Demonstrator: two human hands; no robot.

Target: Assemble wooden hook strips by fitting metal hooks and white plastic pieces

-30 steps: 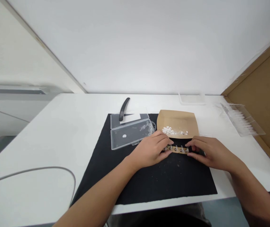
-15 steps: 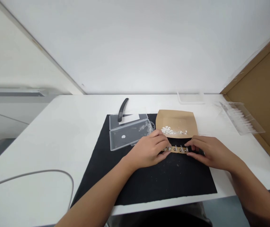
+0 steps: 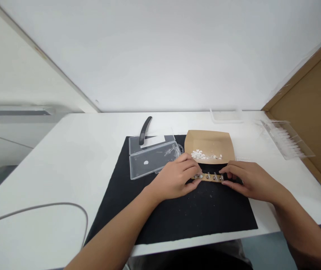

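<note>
A narrow brown strip (image 3: 210, 177) with a row of round metal studs lies on the black mat (image 3: 194, 213). Small clear pieces, shaped like nail tips, stand on several studs. My left hand (image 3: 179, 176) is closed over the strip's left part, thumb and fingertips pinching around a stud and a small clear piece. At the right end, my right hand (image 3: 243, 178) grips the strip between thumb and index finger. The left end is hidden under my left hand. Just behind both hands sits a brown paper tray (image 3: 211, 140) with small white bits (image 3: 198, 154) in it.
An open clear plastic case (image 3: 149, 167) lies left of my hands, holding clear slivers and a white piece. A black curved nail file (image 3: 144, 131) rests across its lid. Clear boxes (image 3: 288, 140) stand at the right, near a cardboard panel (image 3: 312, 97). A cable (image 3: 65, 203) loops at left.
Both hands keep their hold on the strip in almost the same place. The whole view has shifted very slightly.
</note>
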